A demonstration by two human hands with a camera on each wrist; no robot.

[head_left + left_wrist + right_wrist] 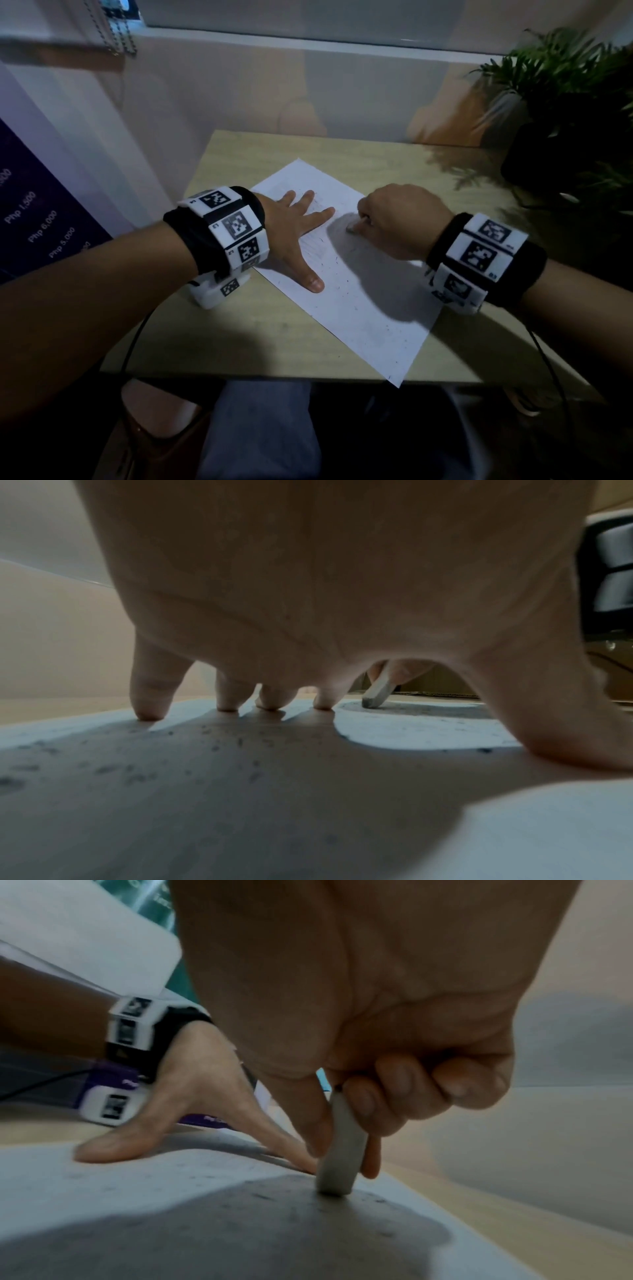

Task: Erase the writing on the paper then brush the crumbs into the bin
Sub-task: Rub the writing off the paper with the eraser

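Observation:
A white sheet of paper [363, 308] lies askew on the wooden table [260, 325], dotted with dark eraser crumbs [346, 281]. My left hand [298, 222] lies flat on the sheet's upper left part, fingers spread and pressing it down. My right hand [400, 219] pinches a grey-white eraser [339, 1153] between thumb and fingers, its tip standing on the paper just right of the left fingertips. The same eraser [377, 693] shows past my left fingers [150, 693] in the left wrist view. Crumbs [143, 767] lie under my left palm. No bin is in view.
A potted plant [565, 113] in a dark pot stands at the table's far right corner. A wall and window sill rise behind the table. A purple price sign [37, 222] is to the left. My knees are below the table's near edge.

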